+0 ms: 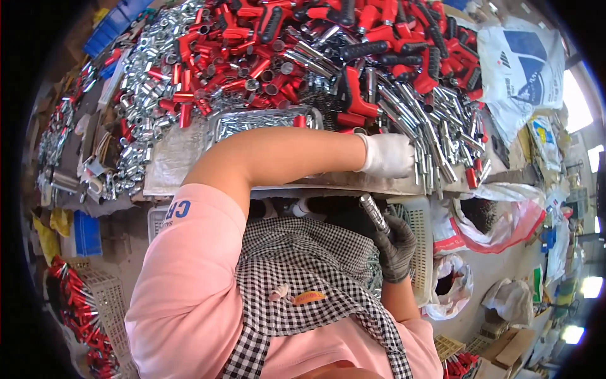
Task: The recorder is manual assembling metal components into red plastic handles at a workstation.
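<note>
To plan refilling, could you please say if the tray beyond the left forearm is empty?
Not empty: slim silvery pieces lie in the tray; depth unclear.

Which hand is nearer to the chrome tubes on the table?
Left: the white-gloved left hand is at the left side of the chrome tubes; the grey-gloved right hand is farther off, on the body side of the table edge, holding a metal tube.

Workbench (360, 183): silver metal collars (136, 95), red sleeves (274, 85), red-and-black pistol-grip handles (358, 95), chrome tubes (404, 114) (jumbled heaps), plus tray (319, 119) of metal pins (262, 120).

Tube (375, 213) btm. hidden in R hand (396, 247).
</note>
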Tool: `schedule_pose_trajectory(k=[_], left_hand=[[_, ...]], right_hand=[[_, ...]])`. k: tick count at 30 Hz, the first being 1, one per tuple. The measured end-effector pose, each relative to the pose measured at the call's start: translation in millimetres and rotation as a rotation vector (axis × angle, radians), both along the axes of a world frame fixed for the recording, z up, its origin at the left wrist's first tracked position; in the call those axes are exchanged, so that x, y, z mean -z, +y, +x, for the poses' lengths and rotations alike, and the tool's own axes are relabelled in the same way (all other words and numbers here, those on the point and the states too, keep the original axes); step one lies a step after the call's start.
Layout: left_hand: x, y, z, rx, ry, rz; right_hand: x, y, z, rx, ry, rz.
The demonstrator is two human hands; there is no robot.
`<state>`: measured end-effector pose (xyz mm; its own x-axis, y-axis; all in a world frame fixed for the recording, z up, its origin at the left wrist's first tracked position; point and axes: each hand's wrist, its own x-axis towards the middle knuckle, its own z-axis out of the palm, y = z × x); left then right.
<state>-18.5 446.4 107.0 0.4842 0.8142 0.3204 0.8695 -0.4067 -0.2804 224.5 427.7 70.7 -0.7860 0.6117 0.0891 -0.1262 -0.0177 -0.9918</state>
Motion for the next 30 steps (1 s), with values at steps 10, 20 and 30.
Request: schedule_pose_trajectory(k=[10, 20, 30], left_hand=[[-78.4, -228.7, -34.8, -0.663, -1.541, 0.248], [-45.2, -325.9, 20.4, -0.891, -2.147, -0.048], [3.5, -333.1, 30.1, -0.459, -1.441, 0.079]], right_hand=[[-6.6, -14.1, -48.2, -0.228, -0.066, 0.193], [-21.7, -64.1, -110.0, -0.681, -0.191, 0.170], [-13.5, -105.7, -126.4, -1.011, -0.322, -0.111]])
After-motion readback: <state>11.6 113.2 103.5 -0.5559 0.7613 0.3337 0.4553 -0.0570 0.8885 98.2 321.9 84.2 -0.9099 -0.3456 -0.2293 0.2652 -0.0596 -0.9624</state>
